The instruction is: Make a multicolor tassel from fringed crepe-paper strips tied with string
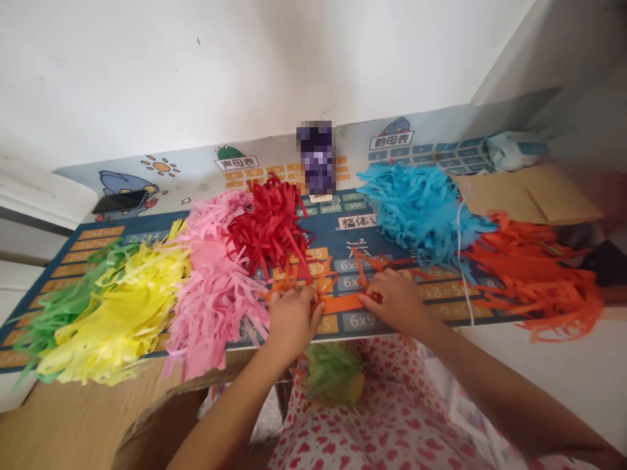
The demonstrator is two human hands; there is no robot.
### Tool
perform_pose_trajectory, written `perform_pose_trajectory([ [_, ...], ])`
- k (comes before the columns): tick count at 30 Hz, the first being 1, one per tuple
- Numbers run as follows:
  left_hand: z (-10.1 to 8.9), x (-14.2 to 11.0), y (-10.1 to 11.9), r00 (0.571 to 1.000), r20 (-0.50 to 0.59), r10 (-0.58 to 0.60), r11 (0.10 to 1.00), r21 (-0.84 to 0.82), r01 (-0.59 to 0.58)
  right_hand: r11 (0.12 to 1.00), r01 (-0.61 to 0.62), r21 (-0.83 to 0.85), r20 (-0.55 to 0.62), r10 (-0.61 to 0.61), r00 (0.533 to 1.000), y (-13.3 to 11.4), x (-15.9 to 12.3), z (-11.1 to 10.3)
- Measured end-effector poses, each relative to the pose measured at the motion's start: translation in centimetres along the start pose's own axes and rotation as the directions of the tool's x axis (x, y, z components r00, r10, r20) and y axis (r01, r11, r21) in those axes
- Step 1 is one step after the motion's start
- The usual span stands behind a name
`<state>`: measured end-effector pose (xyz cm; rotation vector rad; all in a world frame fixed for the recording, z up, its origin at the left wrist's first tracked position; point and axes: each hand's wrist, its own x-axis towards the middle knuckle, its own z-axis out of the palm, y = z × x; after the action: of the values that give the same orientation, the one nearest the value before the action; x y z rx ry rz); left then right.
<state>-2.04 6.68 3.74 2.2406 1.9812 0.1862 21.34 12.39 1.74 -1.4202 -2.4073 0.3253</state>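
Note:
A fringed strip of orange tissue paper (345, 303) stretches between my hands at the front edge of the desk. My left hand (294, 312) is closed on its left end, thumb and fingers pinching it. My right hand (398, 297) pinches the other end, with loose orange fringes sticking out beyond the fingers. Close to my left hand lie a pink fringed paper pile (215, 294) and a red one (268, 228). Past my right hand are a blue fringed pile (416, 215) and a larger orange pile (536, 277).
Yellow (122, 313) and green (73, 300) fringed paper hang over the left front edge. A phone (120, 203) lies at the back left. Brown paper (529, 196) and a white-blue packet (516, 150) sit back right. A green-yellow tassel (336, 373) rests on my lap; an open carton (151, 424) stands below.

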Motion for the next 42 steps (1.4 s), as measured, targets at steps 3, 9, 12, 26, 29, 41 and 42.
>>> perform_pose_trajectory([
  [3,0.4,-0.5,-0.1,0.976,-0.145,0.16,0.987,0.052,-0.154,0.998,-0.016,-0.061,-0.091,0.011,0.996,0.0,-0.2,-0.6],
  [9,-0.4,-0.7,0.5,0.872,-0.039,0.489,0.867,0.135,-0.48,0.897,0.411,-0.162,-0.042,-0.423,0.905,-1.4,-1.4,-1.8],
  [12,-0.8,-0.5,1.2,0.886,-0.053,0.46,0.88,0.157,-0.448,0.845,0.498,-0.195,0.024,-0.503,0.864,-1.4,-1.3,-1.5],
  [26,0.5,-0.8,0.7,0.897,-0.255,0.36,0.931,0.158,-0.329,0.844,0.46,-0.278,-0.12,-0.505,0.855,-2.6,-0.6,-0.2],
  [29,0.7,-1.7,0.0,0.9,-0.28,0.334,0.943,0.104,-0.317,0.847,0.484,-0.22,-0.171,-0.522,0.836,-0.7,-0.8,-0.3],
  [41,0.4,-1.2,-1.5,0.986,-0.162,0.041,0.975,-0.211,-0.076,0.966,0.113,0.232,0.108,-0.141,0.984,2.2,1.3,-0.4],
  [42,0.3,-1.1,-1.4,0.989,-0.147,0.032,0.977,-0.203,-0.061,0.968,0.103,0.228,0.118,-0.133,0.984,2.1,1.4,-0.5],
])
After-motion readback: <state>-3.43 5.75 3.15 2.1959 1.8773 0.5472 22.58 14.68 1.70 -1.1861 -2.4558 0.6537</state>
